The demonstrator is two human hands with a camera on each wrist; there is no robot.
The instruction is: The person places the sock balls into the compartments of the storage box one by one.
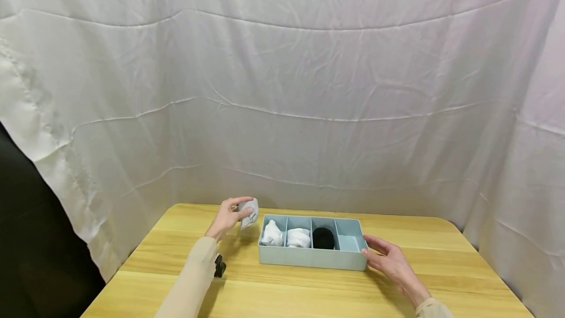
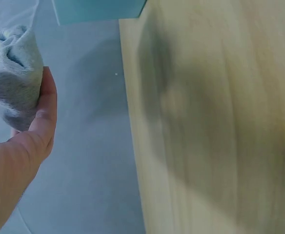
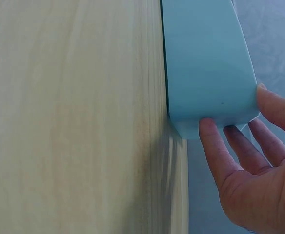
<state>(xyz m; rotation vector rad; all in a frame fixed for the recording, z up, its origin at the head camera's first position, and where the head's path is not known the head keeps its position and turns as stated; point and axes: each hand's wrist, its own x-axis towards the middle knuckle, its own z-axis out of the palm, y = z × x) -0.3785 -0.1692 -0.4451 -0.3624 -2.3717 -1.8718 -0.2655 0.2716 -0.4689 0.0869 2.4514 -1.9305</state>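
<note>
My left hand point(image 1: 226, 220) pinches a grey rolled-up sock point(image 1: 249, 212) between thumb and fingers, raised just left of a pale blue divided box point(image 1: 311, 259). In the left wrist view the sock point(image 2: 18, 73) shows its soft, folded fabric. The box's left compartment holds a white bundled sock point(image 1: 272, 234), and beside it sits another white rolled sock point(image 1: 298, 238). A black rolled sock point(image 1: 323, 238) fills the third compartment; the rightmost has a bare floor. With fairly straight fingers, my right hand point(image 1: 393, 264) rests against the box's right end, fingertips on the wall in the right wrist view.
The box stands on a light wooden table point(image 1: 273, 291) with rounded far corners. Pale curtains point(image 1: 309, 87) hang behind and at both sides. A small black device point(image 1: 219, 266) sits at the left wrist. Dark material point(image 1: 35, 239) shows at far left.
</note>
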